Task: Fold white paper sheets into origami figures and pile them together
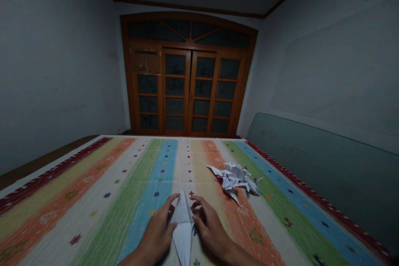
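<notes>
A long diamond of folded white paper (182, 232) lies in front of me, its narrow point facing away and a crease across its middle. My left hand (158, 229) is curled at its left edge, with the index fingertip near the upper point and the thumb by the middle crease. On the opposite edge, my right hand (212, 227) has bent fingers and a thumb against the paper near that crease. The undersides of the fingers are partly hidden. Beyond my right hand sits a small pile of folded white paper cranes (233, 178), overlapping one another.
A striped, patterned cloth (118, 203) covers the table. Along the right side runs a pale green panel (311, 153). Wooden doors with glass panes (190, 87) stand past the table's far edge, between white walls.
</notes>
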Demonstrator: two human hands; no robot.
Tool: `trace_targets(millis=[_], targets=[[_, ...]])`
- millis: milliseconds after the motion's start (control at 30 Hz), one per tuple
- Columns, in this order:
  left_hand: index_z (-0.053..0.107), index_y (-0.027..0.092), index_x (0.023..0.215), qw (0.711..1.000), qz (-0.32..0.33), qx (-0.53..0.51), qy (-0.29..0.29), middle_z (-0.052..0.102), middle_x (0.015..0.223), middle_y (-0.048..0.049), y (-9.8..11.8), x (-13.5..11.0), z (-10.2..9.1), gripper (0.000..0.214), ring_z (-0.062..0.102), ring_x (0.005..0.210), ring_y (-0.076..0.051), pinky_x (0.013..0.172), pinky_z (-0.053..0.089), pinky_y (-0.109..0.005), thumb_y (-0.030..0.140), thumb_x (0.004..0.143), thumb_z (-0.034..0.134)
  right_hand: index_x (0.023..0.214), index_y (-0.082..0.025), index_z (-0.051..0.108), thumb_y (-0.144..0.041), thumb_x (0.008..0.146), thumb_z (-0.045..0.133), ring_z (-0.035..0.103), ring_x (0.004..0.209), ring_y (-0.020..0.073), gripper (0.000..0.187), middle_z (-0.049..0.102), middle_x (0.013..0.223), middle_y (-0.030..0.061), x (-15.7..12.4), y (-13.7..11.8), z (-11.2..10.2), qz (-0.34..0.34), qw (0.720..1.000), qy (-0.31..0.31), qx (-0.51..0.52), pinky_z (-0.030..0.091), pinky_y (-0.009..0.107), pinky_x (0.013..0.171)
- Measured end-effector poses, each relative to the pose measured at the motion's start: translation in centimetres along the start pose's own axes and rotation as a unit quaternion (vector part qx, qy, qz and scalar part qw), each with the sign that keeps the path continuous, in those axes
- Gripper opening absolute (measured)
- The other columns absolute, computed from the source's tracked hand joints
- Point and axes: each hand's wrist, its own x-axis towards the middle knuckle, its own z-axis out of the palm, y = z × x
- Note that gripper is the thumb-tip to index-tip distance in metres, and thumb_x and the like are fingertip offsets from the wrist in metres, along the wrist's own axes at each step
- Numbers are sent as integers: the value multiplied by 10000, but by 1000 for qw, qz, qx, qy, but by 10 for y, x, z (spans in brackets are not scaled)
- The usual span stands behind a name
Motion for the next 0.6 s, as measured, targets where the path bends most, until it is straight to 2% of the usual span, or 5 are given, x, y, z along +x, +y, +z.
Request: trace_targets(millis=[100,200,367,500,600], targets=[[498,211,1429,1000,-15,23,8,696,974,-54,0,1,-1,688,632,915,-269,896,462,-384,121,752,576,1319,-213,570,-290,937,499,645,822,208,396,652,1053,80,3,2,0,30,999,-15,33,539,338,752],[525,209,1394,1000,-22,13,8,692,957,-48,0,1,-1,646,625,908,-273,890,449,-381,147,753,585,1314,-212,562,-206,845,562,612,707,167,470,639,1017,55,4,4,1,43,998,-17,38,516,294,667],[487,212,1403,999,-21,-41,-14,684,913,-20,2,1,-3,648,630,891,-258,895,432,-370,167,764,586,1308,-210,578,-36,659,594,608,743,175,672,637,984,35,3,1,3,54,998,-13,-2,495,288,687],[407,201,1446,996,-4,-89,-33,653,848,7,3,1,-1,705,620,810,-223,804,433,-323,150,761,568,1335,-206,563,-17,622,628,616,820,196,741,633,993,33,2,-5,2,71,997,-23,-18,501,314,760],[380,219,1454,996,5,-85,-30,643,859,16,0,0,0,710,609,807,-208,804,431,-317,138,772,561,1348,-210,556,5,610,623,613,871,205,772,635,1013,33,1,-5,2,67,997,-17,-24,496,333,816]])
